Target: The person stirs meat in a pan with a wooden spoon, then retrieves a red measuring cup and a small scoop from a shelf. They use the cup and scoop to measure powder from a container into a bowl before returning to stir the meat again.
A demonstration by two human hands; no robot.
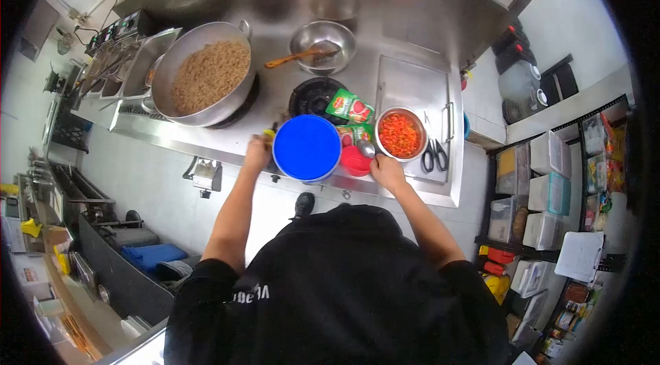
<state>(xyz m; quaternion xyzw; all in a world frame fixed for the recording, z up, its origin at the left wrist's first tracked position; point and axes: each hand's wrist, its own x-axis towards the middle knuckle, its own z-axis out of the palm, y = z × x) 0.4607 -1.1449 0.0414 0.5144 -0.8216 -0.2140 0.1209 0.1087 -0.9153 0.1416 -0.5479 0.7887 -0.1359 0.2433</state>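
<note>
At the counter's front edge my left hand [257, 152] is closed, with a small yellow thing [268, 135] at its fingers that I cannot make out. Right of it stands a round container with a blue lid [307, 148]. My right hand [388, 172] has its fingers curled at the right side of a small red bowl [356, 161]. A metal spoon [366, 150] lies by that bowl's rim. Just beyond this hand sits a metal bowl of chopped red pieces [399, 134]. Green packets with red pictures [350, 106] lie behind the blue lid, partly over a black burner [313, 95].
A large pot of brown minced food [206, 78] stands back left. A steel bowl [323, 47] holds a wooden-handled utensil [292, 58]. Black-handled scissors [434, 156] lie on the right metal panel. Shelves with plastic boxes [548, 190] stand to the right.
</note>
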